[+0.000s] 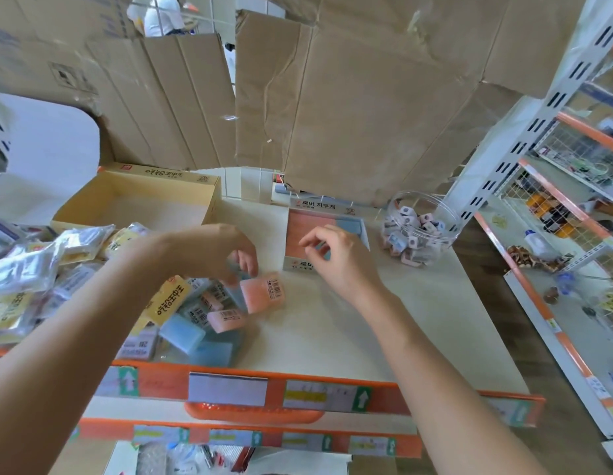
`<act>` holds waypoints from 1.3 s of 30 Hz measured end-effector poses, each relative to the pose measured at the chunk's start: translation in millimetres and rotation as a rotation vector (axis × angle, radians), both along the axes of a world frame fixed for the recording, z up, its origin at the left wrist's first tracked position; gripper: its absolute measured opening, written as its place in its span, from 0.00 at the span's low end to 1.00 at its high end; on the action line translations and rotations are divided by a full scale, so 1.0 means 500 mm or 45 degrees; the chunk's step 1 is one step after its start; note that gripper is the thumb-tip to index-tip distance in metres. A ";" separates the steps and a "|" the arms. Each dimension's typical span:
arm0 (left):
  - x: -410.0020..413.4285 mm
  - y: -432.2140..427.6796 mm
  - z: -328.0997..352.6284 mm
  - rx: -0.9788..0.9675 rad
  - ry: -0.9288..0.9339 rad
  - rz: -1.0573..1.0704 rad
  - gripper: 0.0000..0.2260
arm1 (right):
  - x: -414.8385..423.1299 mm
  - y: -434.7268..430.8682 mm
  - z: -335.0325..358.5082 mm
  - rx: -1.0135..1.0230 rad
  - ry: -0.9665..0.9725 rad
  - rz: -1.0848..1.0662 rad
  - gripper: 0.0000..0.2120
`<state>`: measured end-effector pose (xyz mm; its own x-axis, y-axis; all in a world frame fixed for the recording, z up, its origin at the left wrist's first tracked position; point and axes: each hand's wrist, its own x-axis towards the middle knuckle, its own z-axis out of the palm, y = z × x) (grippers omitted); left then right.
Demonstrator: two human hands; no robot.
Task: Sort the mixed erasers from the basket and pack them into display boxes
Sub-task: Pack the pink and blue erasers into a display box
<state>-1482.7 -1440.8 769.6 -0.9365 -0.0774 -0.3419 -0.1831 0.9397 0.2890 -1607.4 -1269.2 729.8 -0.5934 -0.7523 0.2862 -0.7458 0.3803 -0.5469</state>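
Note:
A heap of mixed erasers, pink, blue and yellow-wrapped, lies on the white shelf top. My left hand reaches into the heap's far edge, fingers curled round a blue eraser next to a pink eraser. A small display box stands at the centre, holding pink erasers on the left and blue ones on the right. My right hand hovers over the box's front edge, thumb and fingers loosely curled, nothing visible in them.
An open yellow display box sits at the back left, beside a pile of bagged erasers. A clear round tub of small erasers stands right of the centre box. Cardboard sheets rise behind. Shelving stands to the right.

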 end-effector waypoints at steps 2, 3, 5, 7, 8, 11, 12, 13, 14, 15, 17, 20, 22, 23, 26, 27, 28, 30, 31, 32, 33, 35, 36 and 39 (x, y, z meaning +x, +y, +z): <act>0.006 -0.005 -0.009 -0.019 -0.047 0.055 0.15 | 0.007 -0.002 -0.003 0.009 -0.039 0.011 0.06; 0.008 -0.005 -0.011 -0.033 -0.057 0.081 0.16 | 0.010 -0.003 -0.004 0.016 -0.049 0.008 0.06; 0.011 -0.002 -0.013 -0.068 -0.055 0.094 0.16 | 0.014 -0.003 -0.006 0.018 -0.059 -0.002 0.06; 0.012 0.002 -0.014 -0.082 -0.024 0.090 0.16 | 0.018 -0.001 -0.007 0.003 -0.062 -0.013 0.06; 0.014 0.004 -0.015 -0.081 -0.001 0.090 0.15 | 0.020 -0.001 -0.007 -0.010 -0.065 -0.014 0.06; 0.021 0.008 -0.016 -0.034 0.101 0.093 0.12 | 0.023 0.001 -0.006 -0.041 -0.091 -0.012 0.06; 0.024 0.008 -0.014 -0.019 0.138 0.094 0.12 | 0.024 0.001 -0.005 -0.053 -0.108 -0.005 0.06; 0.026 0.008 -0.010 -0.010 0.176 0.101 0.12 | 0.025 0.002 -0.004 -0.069 -0.120 0.009 0.06; 0.028 0.007 -0.005 -0.008 0.222 0.110 0.12 | 0.027 0.001 -0.003 -0.084 -0.128 0.023 0.06; 0.030 0.005 0.000 -0.008 0.283 0.121 0.12 | 0.028 0.001 -0.004 -0.092 -0.144 0.034 0.06; 0.033 0.001 0.011 0.011 0.440 0.151 0.14 | 0.033 -0.001 -0.006 -0.092 -0.212 0.053 0.06; 0.034 0.006 0.018 0.098 0.636 0.199 0.15 | 0.046 -0.008 0.000 -0.154 -0.504 0.086 0.07; 0.031 0.015 0.014 0.159 0.710 0.190 0.16 | 0.055 -0.012 0.008 -0.245 -0.784 0.139 0.09; 0.028 0.020 0.012 0.172 0.735 0.181 0.16 | 0.058 -0.015 0.011 -0.272 -0.884 0.162 0.09; 0.021 0.025 0.001 0.184 0.755 0.183 0.15 | 0.061 -0.020 0.020 -0.298 -0.990 0.161 0.08; 0.021 0.022 -0.003 0.181 0.735 0.200 0.16 | 0.057 -0.021 0.019 -0.308 -0.991 0.133 0.07; 0.021 0.017 -0.009 0.152 0.688 0.215 0.16 | 0.052 -0.020 0.019 -0.317 -0.980 0.101 0.07; 0.023 0.006 -0.025 0.015 0.529 0.209 0.15 | 0.045 -0.014 0.016 -0.326 -0.959 0.045 0.06; 0.023 0.001 -0.034 -0.063 0.448 0.187 0.14 | 0.042 -0.010 0.014 -0.330 -0.953 0.030 0.06; 0.023 -0.001 -0.043 -0.133 0.384 0.163 0.13 | 0.040 -0.007 0.013 -0.333 -0.947 0.022 0.05; 0.022 -0.001 -0.052 -0.183 0.337 0.148 0.12 | 0.038 -0.004 0.011 -0.333 -0.940 0.020 0.05; 0.019 0.001 -0.062 -0.232 0.308 0.141 0.09 | 0.038 -0.002 0.008 -0.328 -0.926 0.025 0.05; 0.018 0.002 -0.063 -0.246 0.313 0.136 0.08 | 0.038 -0.002 0.008 -0.324 -0.919 0.027 0.05; 0.012 0.008 -0.056 -0.246 0.326 0.118 0.05 | 0.039 -0.002 0.010 -0.329 -0.927 0.035 0.05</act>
<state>-1476.8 -1436.6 741.6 -0.9760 -0.2070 -0.0672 -0.2152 0.9642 0.1547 -1587.9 -1270.4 734.7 -0.6818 -0.7316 -0.0004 -0.1716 0.1604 -0.9720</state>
